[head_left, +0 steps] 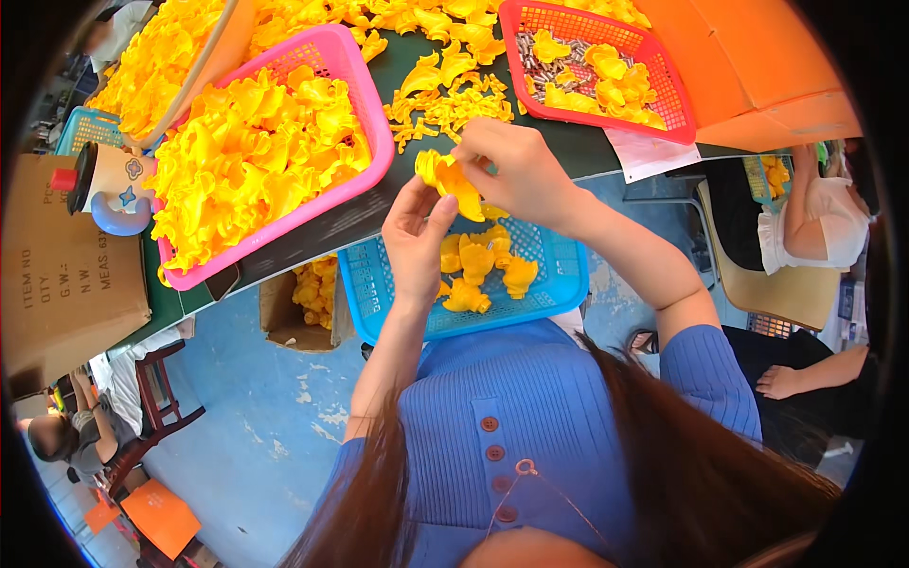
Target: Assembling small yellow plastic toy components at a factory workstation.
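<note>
A curved yellow plastic piece (pixel 456 186) is held between my two hands above the near edge of the table. My left hand (pixel 417 241) grips it from below with thumb and fingers. My right hand (pixel 519 172) is closed at its upper right side, the fingertips bent toward it; whether they pinch a smaller part is hidden. Under my hands, a blue plastic basket (pixel 566 284) at my lap contains several yellow pieces (pixel 473 260). Just beyond, small loose yellow parts (pixel 459 106) lie scattered on the dark green tabletop (pixel 398 62).
A pink basket (pixel 381 142) heaped with yellow shells stands left. A red basket (pixel 677 109) at the back right holds yellow pieces and small metallic parts. Left are a cup (pixel 118 189) and a cardboard carton (pixel 66 275); an orange box (pixel 757 66) stands right. People sit on both sides.
</note>
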{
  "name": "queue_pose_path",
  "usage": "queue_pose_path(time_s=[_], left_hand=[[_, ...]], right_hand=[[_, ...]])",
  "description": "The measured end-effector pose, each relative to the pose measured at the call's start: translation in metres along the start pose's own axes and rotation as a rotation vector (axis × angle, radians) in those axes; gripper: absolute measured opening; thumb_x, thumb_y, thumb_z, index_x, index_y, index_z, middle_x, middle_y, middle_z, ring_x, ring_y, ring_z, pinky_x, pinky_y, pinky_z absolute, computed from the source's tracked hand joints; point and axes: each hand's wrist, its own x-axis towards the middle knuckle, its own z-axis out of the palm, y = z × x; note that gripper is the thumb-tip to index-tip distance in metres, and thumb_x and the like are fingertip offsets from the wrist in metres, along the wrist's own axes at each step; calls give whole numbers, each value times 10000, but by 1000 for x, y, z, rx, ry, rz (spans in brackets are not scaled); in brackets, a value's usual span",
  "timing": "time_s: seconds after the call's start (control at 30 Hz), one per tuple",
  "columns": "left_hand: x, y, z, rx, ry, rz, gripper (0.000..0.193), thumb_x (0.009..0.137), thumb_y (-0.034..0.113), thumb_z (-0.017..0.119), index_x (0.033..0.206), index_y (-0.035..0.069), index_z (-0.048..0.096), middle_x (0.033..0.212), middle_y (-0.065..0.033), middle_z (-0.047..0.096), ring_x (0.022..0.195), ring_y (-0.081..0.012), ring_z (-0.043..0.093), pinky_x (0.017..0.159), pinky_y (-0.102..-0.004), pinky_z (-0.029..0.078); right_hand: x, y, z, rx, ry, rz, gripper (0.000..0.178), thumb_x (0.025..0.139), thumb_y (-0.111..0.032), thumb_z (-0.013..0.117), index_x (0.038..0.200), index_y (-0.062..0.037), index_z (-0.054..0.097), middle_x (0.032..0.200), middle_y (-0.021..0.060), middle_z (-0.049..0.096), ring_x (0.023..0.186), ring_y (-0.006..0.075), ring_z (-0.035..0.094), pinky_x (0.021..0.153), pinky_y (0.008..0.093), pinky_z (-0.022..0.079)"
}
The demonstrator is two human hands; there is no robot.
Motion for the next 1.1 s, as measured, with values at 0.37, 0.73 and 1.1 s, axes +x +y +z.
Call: queue_pose_path(time_s=[0.37, 0.73, 1.1], left_hand=[[4, -18, 2, 318, 63, 558, 690, 701, -52, 717, 1305, -16, 385, 1268, -134, 431, 1133, -222, 502, 921, -322, 468], [-23, 24, -29, 197, 150, 376, 693, 701, -70, 710, 1310, -33, 381, 1270, -154, 474, 1100, -214, 530, 915, -322, 464], [-34, 32, -40, 213, 161, 370, 711, 693, -95, 699, 1318, -41, 364, 1279, -169, 471, 1111, -217, 524, 919, -320, 454]], right_hand=[[9, -23, 6, -42, 22, 89, 144, 693, 77, 599, 745, 19, 478, 721, 100, 526, 595, 187, 581, 525, 270, 457], [121, -4, 28, -54, -419, 12, 275, 762, -240, 678, 691, 7, 581, 587, 95, 562, 584, 191, 583, 554, 303, 447], [217, 66, 143, -387, -554, -213, 254, 685, -214, 692, 863, -39, 649, 834, 107, 634, 870, 262, 593, 742, 381, 470]])
